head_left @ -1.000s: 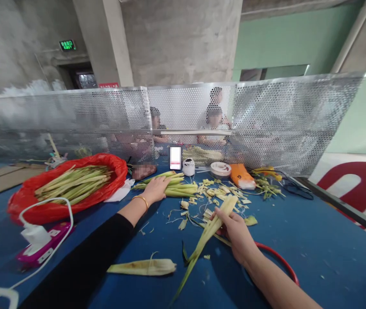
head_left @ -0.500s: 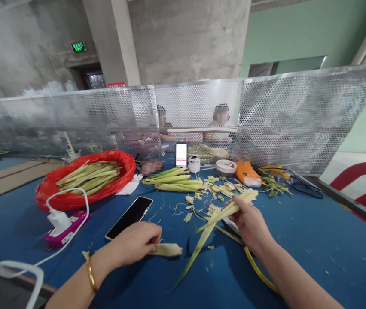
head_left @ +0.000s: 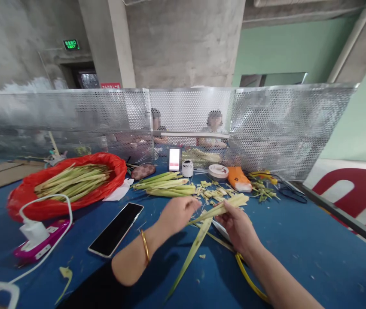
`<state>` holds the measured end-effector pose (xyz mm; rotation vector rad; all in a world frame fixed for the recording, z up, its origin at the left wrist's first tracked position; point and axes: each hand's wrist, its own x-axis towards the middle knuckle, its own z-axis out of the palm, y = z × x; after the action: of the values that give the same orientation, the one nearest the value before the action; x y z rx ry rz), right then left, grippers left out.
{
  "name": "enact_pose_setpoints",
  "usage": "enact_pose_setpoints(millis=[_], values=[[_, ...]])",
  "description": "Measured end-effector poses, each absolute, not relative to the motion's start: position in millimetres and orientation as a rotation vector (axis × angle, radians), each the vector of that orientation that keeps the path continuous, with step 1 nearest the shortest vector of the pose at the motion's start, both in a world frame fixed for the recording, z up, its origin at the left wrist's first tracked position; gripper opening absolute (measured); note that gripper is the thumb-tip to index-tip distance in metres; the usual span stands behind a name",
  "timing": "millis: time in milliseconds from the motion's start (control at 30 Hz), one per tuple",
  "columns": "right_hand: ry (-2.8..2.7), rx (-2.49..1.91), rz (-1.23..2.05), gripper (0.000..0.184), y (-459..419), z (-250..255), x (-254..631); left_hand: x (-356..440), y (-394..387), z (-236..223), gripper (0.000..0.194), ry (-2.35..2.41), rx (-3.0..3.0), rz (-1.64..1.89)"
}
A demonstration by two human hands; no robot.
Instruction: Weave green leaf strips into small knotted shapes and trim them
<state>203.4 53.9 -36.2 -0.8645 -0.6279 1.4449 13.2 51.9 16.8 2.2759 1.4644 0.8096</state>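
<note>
My right hand grips pale yellow-green husk leaves, thumb on top; their broad ends point right and one long green tip trails down to the blue table. My left hand, with a gold bangle on its wrist, is closed just left of the leaves. Whatever its fingertips pinch is too hidden to make out. Beyond both hands lie small husk scraps and a bunch of green-yellow stalks. A whitish object shows partly under my right hand, with a yellow curved strip nearby.
Left are a red plastic bag of long stalks, a purple power strip with a charger and a dark phone. Tape, an orange packet and a propped phone stand before a perforated metal screen; people sit behind.
My left hand has moved up and right from the near table, where it held a short husk piece, to beside the leaves. My right hand still holds its leaves. The view has shifted slightly.
</note>
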Motion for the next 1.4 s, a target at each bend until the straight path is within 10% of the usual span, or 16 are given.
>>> enact_pose_setpoints(millis=[300, 667, 900, 1400], values=[[-0.723, -0.887, 1.422, 0.041, 40.2, -28.0, 194.8, 23.2, 31.4, -14.8, 0.024, 1.293, 1.666, 0.868], [-1.44, -1.196, 1.074, 0.022, 51.3, -24.7, 218.9, -7.2, 40.1, 14.7, 0.017, 1.664, 2.389, 0.856], [-1.587, -1.276, 0.87, 0.031, 38.9, -32.3, 202.5, 4.9, 27.7, 9.0, 0.016, 1.643, 2.117, 1.607], [-1.527, -1.197, 0.927, 0.041, 23.4, -37.9, 182.2, 32.4, 29.5, -19.9, 0.038, 1.091, 1.07, 1.177]])
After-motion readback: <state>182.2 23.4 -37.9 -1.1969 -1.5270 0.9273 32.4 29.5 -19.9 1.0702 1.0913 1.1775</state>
